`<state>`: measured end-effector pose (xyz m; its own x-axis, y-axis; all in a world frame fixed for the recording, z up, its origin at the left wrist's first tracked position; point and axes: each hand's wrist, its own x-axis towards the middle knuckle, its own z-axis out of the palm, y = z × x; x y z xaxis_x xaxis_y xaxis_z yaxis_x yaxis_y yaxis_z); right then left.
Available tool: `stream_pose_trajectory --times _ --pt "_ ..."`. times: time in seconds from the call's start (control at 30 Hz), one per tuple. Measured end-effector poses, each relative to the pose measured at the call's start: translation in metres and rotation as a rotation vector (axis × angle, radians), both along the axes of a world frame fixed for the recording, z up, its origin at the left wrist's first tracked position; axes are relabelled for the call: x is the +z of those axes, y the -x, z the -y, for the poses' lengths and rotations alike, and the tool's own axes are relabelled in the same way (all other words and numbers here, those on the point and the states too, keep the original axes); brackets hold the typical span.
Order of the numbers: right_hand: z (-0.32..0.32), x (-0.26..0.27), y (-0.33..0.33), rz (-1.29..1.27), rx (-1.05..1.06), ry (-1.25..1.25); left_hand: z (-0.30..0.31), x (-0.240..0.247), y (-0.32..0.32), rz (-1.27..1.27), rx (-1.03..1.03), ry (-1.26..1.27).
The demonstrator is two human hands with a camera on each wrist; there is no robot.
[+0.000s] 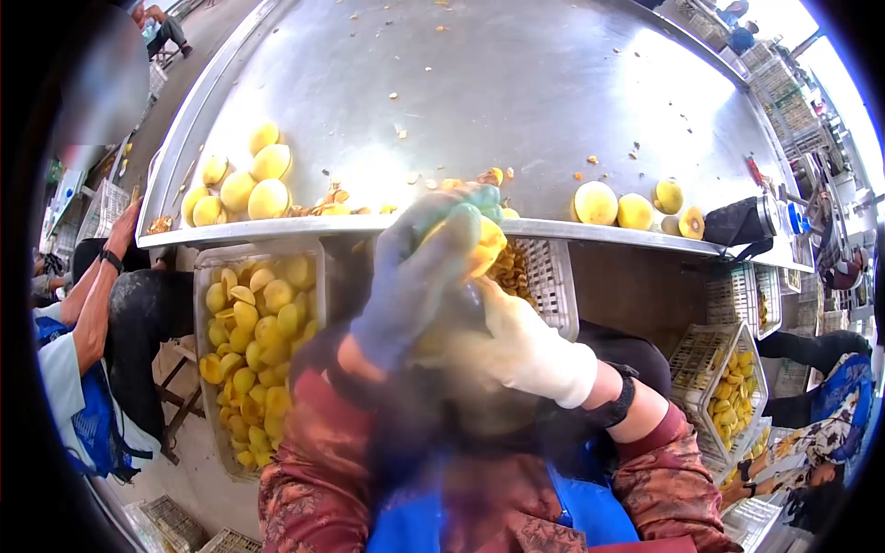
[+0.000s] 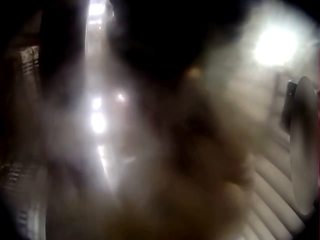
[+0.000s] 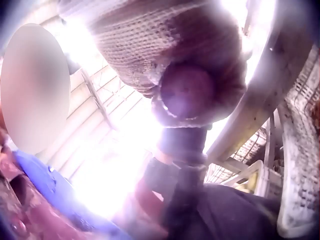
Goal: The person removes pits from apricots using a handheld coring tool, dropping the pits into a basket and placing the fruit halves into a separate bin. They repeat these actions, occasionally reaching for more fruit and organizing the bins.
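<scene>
In the head view, my left hand (image 1: 410,276), in a blue-green glove, grips a yellow fruit (image 1: 487,249) above the table's front edge. My right hand (image 1: 530,355), in a white glove, is just below and right of the fruit, its upper fingertip close to it; blur hides the lower fingers. Seen from the right wrist, the gloved right hand (image 3: 165,45) is curled round something with a dark round end (image 3: 187,92), perhaps a handle. The left wrist view is too blurred to show the left hand's work.
Fruit halves (image 1: 237,192) lie on the metal table (image 1: 442,92) at left, more (image 1: 595,203) at right beside a black container (image 1: 737,222). A full crate (image 1: 258,346) stands below left, a white basket (image 1: 550,276) under the edge. People sit at both sides.
</scene>
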<state>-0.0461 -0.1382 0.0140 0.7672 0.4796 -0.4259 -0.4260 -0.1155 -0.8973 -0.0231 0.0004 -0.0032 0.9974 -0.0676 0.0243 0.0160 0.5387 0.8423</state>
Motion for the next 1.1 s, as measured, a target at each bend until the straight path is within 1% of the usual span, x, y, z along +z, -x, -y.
stream_pose_trajectory --times 0.03,0.07,0.1,0.17,0.23,0.27,0.3,0.33,0.37,0.4,0.43,0.47,0.53,0.6,0.63,0.67,0.73,0.8,0.83,0.87,0.9,0.93,0.97,1.0,1.03,1.07,1.1 --pt "0.0 -0.015 0.004 0.325 0.02 0.112 0.0 -0.001 0.0 -0.011 -0.002 -0.033" --pt "0.002 -0.021 0.006 0.495 0.039 0.198 -0.001 -0.003 -0.001 -0.022 -0.003 -0.066" --pt "0.002 -0.024 0.008 0.664 0.043 0.294 0.0 -0.006 -0.001 -0.026 0.008 -0.038" --pt "0.001 -0.021 0.009 0.692 0.047 0.436 0.002 -0.006 -0.005 -0.043 0.056 -0.009" --pt "0.004 -0.025 0.006 0.951 0.011 0.53 0.003 -0.002 -0.004 -0.079 0.085 0.006" --pt "0.004 -0.027 0.003 1.084 -0.003 0.563 0.004 -0.014 -0.004 0.041 0.068 0.07" --pt "0.005 -0.029 0.0 1.076 0.026 0.728 0.005 -0.036 -0.009 0.113 0.13 -0.079" --pt "0.003 -0.013 0.002 1.129 0.026 0.828 0.001 -0.04 -0.009 0.149 0.148 -0.143" --pt "0.003 -0.011 -0.001 1.193 0.031 0.879 -0.003 -0.042 -0.009 0.184 0.169 -0.206" --pt "0.004 -0.014 -0.006 1.226 0.071 1.091 -0.002 -0.035 -0.009 0.139 0.13 -0.083" --pt "0.008 -0.016 -0.009 1.303 0.046 1.08 -0.001 -0.029 -0.009 0.09 0.097 0.04" --pt "0.007 -0.01 -0.008 1.306 0.101 1.199 0.002 -0.024 -0.012 0.002 0.059 0.261" --pt "0.01 -0.01 -0.011 1.483 0.037 1.131 -0.003 -0.013 -0.015 -0.036 -0.011 0.115" --pt "0.006 0.002 -0.011 1.471 0.038 1.164 -0.003 -0.008 -0.015 0.009 0.026 0.123" --pt "0.006 0.008 -0.01 1.432 0.074 1.243 -0.007 -0.008 -0.015 -0.008 -0.017 0.151" --pt "0.006 0.008 -0.012 1.459 0.048 1.218 -0.011 -0.008 -0.014 -0.026 -0.061 0.182" --pt "0.002 0.014 -0.012 1.541 0.041 1.17 -0.01 0.004 0.0 -0.057 0.068 0.389" --pt "-0.001 0.021 -0.009 1.398 -0.114 0.988 -0.02 0.01 0.01 -0.126 0.053 0.549" --pt "-0.004 0.019 -0.01 1.296 -0.244 0.83 -0.035 0.011 0.014 -0.18 -0.022 0.604" --pt "-0.008 0.027 -0.007 1.179 -0.218 0.825 -0.046 0.012 0.018 -0.233 -0.096 0.657" --pt "-0.013 0.025 -0.005 1.216 -0.246 0.777 -0.053 0.021 0.025 -0.202 0.02 0.604" --pt "-0.018 0.02 -0.004 1.25 -0.261 0.723 -0.064 0.025 0.035 -0.146 0.062 0.567" --pt "-0.013 0.011 -0.005 1.227 -0.164 0.797 -0.079 0.024 0.048 -0.101 0.116 0.532" --pt "-0.018 0.011 0.0 1.218 -0.015 0.857 -0.093 0.019 0.064 -0.064 0.172 0.493" --pt "-0.016 0.002 0.001 1.15 0.103 0.984 -0.104 0.012 0.078 0.013 0.344 0.364" --pt "-0.01 -0.006 -0.002 1.091 0.208 1.11 -0.118 0.003 0.092 0.154 0.49 0.196" --pt "0.0 -0.024 -0.001 1.224 0.162 1.093 -0.131 -0.007 0.106 0.272 0.657 0.028"
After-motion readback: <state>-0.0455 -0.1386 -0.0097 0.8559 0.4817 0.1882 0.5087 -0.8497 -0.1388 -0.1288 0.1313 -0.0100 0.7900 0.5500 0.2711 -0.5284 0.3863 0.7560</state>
